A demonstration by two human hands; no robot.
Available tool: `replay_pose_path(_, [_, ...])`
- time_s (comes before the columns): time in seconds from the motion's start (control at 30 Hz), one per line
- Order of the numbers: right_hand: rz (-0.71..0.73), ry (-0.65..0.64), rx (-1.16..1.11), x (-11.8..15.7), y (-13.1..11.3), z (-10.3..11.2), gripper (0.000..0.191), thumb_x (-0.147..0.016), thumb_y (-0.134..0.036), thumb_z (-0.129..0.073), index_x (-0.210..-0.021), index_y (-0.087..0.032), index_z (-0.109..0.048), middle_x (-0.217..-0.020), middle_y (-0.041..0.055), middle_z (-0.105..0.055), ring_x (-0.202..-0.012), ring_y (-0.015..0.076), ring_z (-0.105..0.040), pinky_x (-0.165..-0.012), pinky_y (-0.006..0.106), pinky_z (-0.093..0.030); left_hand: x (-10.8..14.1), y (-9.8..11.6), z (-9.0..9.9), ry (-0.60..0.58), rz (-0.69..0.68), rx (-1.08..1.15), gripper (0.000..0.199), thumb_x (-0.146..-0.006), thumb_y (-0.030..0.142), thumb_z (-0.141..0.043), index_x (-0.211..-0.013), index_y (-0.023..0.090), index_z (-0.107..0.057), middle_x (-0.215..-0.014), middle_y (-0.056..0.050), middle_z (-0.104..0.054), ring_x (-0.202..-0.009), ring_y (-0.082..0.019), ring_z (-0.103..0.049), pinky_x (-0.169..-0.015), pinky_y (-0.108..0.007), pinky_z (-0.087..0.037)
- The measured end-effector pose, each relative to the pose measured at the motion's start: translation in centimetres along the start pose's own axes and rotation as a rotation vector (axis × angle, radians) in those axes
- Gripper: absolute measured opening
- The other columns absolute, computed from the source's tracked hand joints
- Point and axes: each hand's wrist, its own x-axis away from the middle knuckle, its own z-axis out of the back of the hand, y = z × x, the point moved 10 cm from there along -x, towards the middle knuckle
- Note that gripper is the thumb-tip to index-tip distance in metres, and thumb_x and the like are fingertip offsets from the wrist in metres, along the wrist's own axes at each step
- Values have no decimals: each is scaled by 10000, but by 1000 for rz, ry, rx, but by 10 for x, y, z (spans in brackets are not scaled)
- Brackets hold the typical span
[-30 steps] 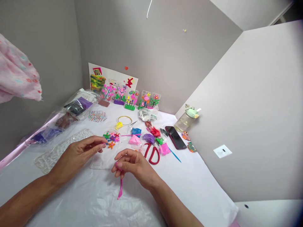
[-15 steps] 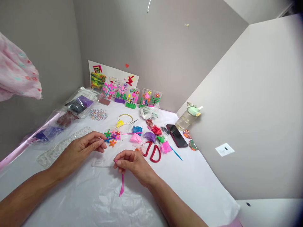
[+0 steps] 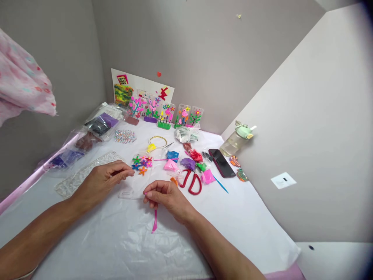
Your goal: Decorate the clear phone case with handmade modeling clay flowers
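Observation:
My left hand hovers above the left part of a clear phone case, fingers bent and thumb tip close to the fingertips. Whether anything is pinched there I cannot make out. Small clay flowers in several colours lie on the case just beyond it. My right hand is at the case's near right side, thumb and forefinger closed on a small pink piece of clay. Below its fingers shows a pink modelling tool, its upper end hidden; I cannot tell whether the fingers touch it.
Red-handled scissors, bagged clay, a blue tool and a phone lie to the right. A bottle stands behind. Another clear case is under my left forearm. Decorated cases lean at the wall.
The camera view has shifted slightly, so the table appears a little higher and to the right. My left fingertips have drawn back slightly from the flowers. My right hand keeps its pinch.

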Motion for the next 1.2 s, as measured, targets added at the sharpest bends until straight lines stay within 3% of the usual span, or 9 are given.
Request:
replay_pose_path(0.1, [0,-9,12,0,1,0,437,-713,-529,-927,-884,-168,-750,-774,-7,-732,-606,84,-575,-627,234,-428,-1,4,-6,-18,-51,50,338,-883,567,-621,-932,276,-786,-979,-36,-774,-940,-260,-705,-829,-353,-538])
replay_pose_path(0.2, [1,-14,22,0,1,0,429,-718,-520,-929,-883,-167,-749,-772,-4,-729,-609,88,-574,-633,242,-432,0,3,-8,3,-44,82,314,-866,537,-648,-981,263,-750,-1027,-46,-765,-982,-264,-700,-871,-372,-552])
replay_pose_path(0.33, [1,-20,14,0,1,-1,420,-724,-513,-925,-884,-168,-748,-770,-4,-727,-613,90,-578,-635,244,-435,3,4,-9,-19,-3,33,346,-872,581,-635,-817,247,-699,-835,-4,-701,-819,-213,-642,-721,-298,-498])
replay_pose_path(0.43, [10,-19,7,1,-1,-2,410,-724,-508,-924,-882,-172,-750,-773,-5,-732,-612,88,-577,-633,241,-436,5,8,-9,-46,-1,-94,483,-921,622,-533,-639,229,-530,-626,34,-504,-621,-161,-487,-591,-279,-375])
replay_pose_path(0.53, [9,-13,3,1,-2,-2,407,-725,-505,-923,-881,-171,-749,-772,-4,-734,-606,85,-573,-626,236,-432,5,10,-9,-53,-20,-167,527,-952,623,-460,-603,231,-406,-579,45,-400,-569,-151,-416,-573,-288,-333])
replay_pose_path(0.77, [7,-14,11,2,-3,-3,408,-735,-508,-918,-885,-168,-748,-781,1,-732,-616,87,-573,-636,240,-435,2,9,-18,-84,-83,-63,315,-933,534,-541,-917,253,-682,-908,-14,-724,-854,-231,-661,-759,-313,-487])
replay_pose_path(0.87, [6,-22,17,3,-3,-4,417,-733,-512,-918,-889,-165,-746,-789,4,-735,-619,86,-575,-641,241,-439,2,10,-22,-105,-116,-25,272,-920,492,-571,-955,259,-706,-979,-35,-745,-941,-254,-681,-803,-326,-514])
replay_pose_path(1.07, [5,-6,9,1,-2,-2,414,-736,-524,-910,-888,-173,-751,-777,-4,-737,-615,87,-580,-635,236,-442,3,6,-13,-51,-26,-76,379,-927,602,-566,-877,257,-715,-859,-11,-755,-803,-231,-674,-740,-315,-505])
replay_pose_path(1.2, [-11,10,-9,0,1,-1,452,-693,-549,-926,-879,-176,-751,-766,-8,-734,-598,88,-575,-618,238,-435,1,3,-6,19,-45,0,367,-888,615,-613,-933,276,-747,-970,-33,-795,-929,-274,-719,-833,-345,-544])
